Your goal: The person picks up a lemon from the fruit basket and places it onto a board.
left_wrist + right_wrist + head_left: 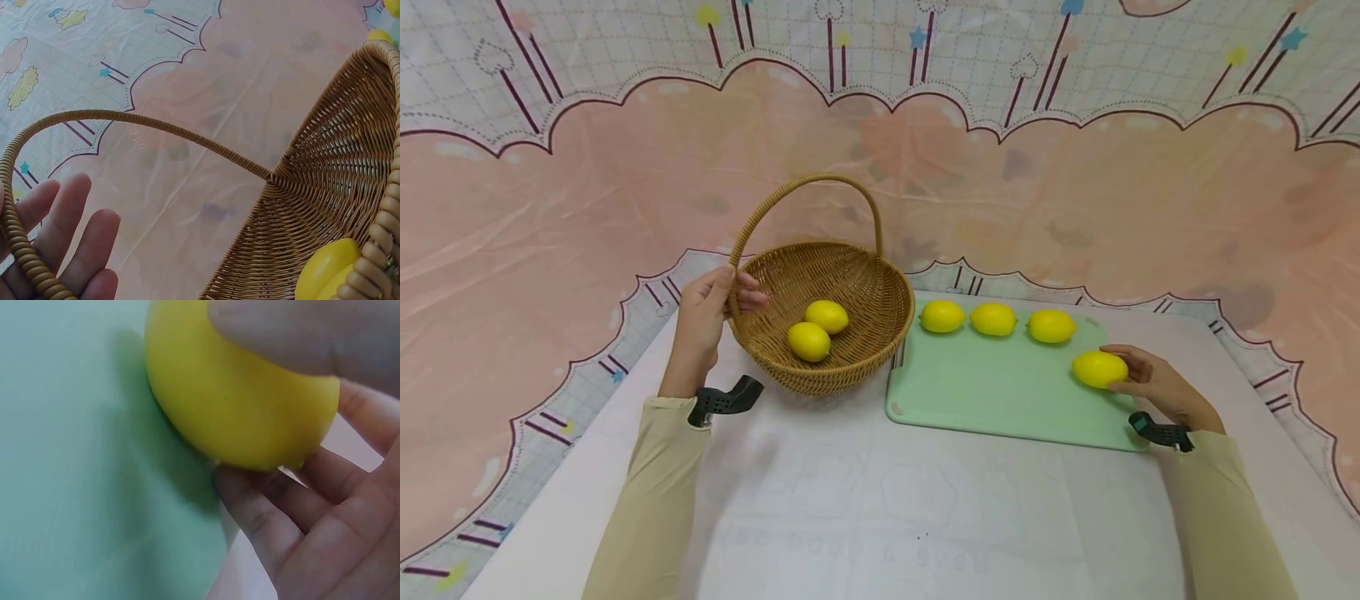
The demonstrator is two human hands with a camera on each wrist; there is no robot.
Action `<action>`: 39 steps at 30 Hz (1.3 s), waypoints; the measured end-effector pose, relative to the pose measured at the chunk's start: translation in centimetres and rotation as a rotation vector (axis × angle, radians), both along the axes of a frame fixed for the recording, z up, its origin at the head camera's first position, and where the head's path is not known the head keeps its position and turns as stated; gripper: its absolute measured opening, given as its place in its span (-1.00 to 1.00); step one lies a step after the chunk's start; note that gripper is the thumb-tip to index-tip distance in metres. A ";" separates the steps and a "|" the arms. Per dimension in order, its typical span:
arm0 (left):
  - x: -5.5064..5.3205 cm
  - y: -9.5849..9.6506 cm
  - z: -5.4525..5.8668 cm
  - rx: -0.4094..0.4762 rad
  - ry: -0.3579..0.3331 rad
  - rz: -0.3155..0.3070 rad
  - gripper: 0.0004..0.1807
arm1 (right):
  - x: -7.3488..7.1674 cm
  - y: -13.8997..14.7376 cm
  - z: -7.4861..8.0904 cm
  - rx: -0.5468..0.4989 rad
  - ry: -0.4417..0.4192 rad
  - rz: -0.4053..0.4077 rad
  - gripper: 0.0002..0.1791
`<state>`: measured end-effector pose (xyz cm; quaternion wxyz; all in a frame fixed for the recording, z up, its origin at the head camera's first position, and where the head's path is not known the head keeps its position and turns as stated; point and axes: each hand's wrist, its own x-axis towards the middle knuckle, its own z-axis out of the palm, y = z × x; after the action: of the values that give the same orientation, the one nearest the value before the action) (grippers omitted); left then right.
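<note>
My left hand [702,312] holds the side of the arched handle [808,179] of a wicker basket [820,379], with the fingers reaching past it. In the left wrist view, the handle crosses in front of the fingers [72,219]. Two yellow lemons [809,342] lie inside the basket. On the right, my right hand [1165,390] grips another lemon [1100,369] between thumb and fingers, over the right part of a pale green cutting board [985,400]. The right wrist view shows that lemon [237,406] close up, its shadow on the board.
Three more lemons [993,319] sit in a row along the board's far edge. The board lies just right of the basket on a white-covered table [850,517]. A patterned pink cloth [1015,192] hangs behind the table.
</note>
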<state>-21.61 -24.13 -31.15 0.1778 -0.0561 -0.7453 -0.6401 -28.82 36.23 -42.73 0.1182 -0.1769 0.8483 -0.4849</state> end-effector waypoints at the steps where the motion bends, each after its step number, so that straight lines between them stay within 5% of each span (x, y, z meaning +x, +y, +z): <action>1: 0.0 0.0 0.0 -0.001 0.000 0.001 -0.64 | -0.1 0.0 -0.1 -0.006 0.013 0.009 -0.35; 16: 0.0 -0.1 -0.3 0.000 0.010 -0.003 -0.64 | -0.6 -0.2 -0.2 0.020 0.046 -0.031 -0.27; 29: -0.1 0.0 -0.3 0.008 0.017 -0.006 -0.64 | -0.6 -0.1 0.4 0.085 -0.068 -0.007 -0.28; 39: -0.1 0.0 -0.2 0.010 0.012 -0.013 -0.64 | -0.8 -0.3 0.1 0.031 -0.002 -0.005 -0.31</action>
<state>-21.71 -24.16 -31.33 0.1784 -0.0640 -0.7407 -0.6445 -29.67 35.93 -42.60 0.1208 -0.1725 0.8561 -0.4720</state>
